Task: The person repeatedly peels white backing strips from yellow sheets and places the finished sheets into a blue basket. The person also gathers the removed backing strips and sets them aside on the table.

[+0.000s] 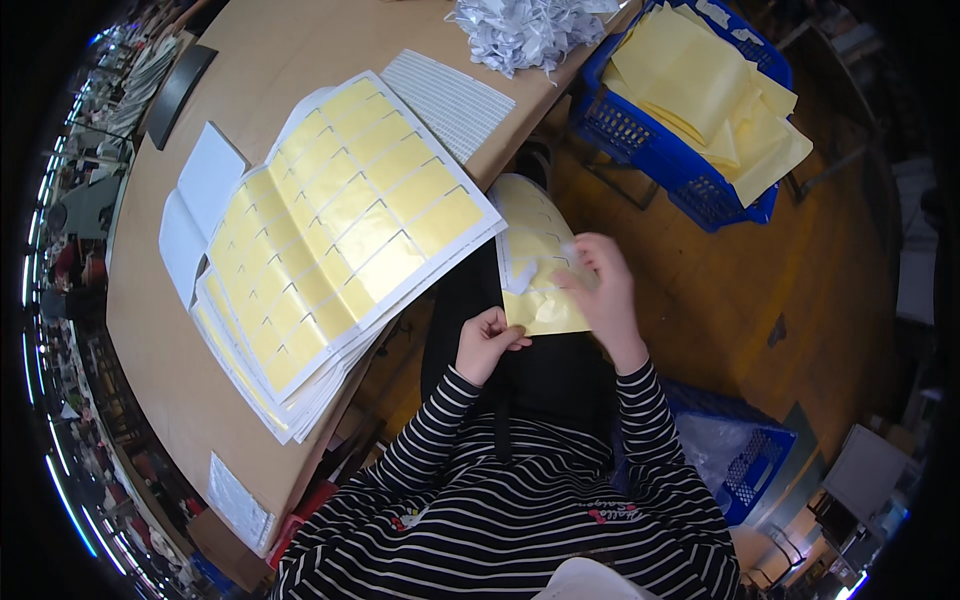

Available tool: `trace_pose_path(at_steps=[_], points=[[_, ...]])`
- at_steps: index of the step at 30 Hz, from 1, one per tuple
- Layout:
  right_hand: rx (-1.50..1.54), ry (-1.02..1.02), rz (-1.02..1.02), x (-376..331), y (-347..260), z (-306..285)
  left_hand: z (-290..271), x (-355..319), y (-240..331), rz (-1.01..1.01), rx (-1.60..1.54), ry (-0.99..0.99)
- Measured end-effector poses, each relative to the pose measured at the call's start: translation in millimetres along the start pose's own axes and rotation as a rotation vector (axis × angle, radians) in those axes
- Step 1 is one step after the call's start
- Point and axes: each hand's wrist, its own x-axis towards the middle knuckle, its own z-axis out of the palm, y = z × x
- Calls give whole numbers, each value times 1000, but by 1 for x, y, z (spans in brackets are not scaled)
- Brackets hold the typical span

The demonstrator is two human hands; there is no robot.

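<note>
A yellow sheet [545, 312] with a grid of pale lines lies across my lap, its far end curling up beside the table edge. My left hand [487, 343] pinches the near left corner of this sheet between thumb and fingers. Over its right side is my right hand [608, 295], smeared by motion, with the fingers bent toward the sheet; whether they grip anything is not clear. A small white scrap [522, 275] rests on the sheet between the hands. On the table to the left lies a stack of similar yellow sheets [345, 225] with white borders, partly overhanging the edge.
White scraps [530, 30] are heaped at the table's far edge, near a white perforated sheet [447, 102]. A blue basket [690, 190] of yellow sheets stands at the far right. Another blue basket [745, 470] sits by my right side. A clear plastic packet [238, 500] lies near left.
</note>
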Motion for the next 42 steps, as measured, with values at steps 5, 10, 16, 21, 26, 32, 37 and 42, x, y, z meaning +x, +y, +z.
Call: trace_pose_path(at_steps=[5, 10, 16, 21, 26, 32, 37, 42], points=[[-352, -206, -174, -19, -2, 28, -1, 5, -5, 12, 76, -35], [-151, -120, 125, -15, 10, 27, -5, -3, -8, -15, 132, -49], [235, 146, 397, -9, 43, -29, -22, -22, -3, -137, 22, -111], [340, 429, 431, -17, 64, -68, -25, -38, -7, -186, -36, -105], [619, 608, 416, -6, 55, -111, -30, -53, -9, -203, 75, -183], [889, 67, 558, -14, 13, -84, -26, -32, 2, -143, 204, -78], [933, -139, 592, -30, -14, -45, -12, -3, 30, 262, 460, -32], [944, -337, 669, -47, -35, -12, 8, 9, 56, 281, 67, -186]])
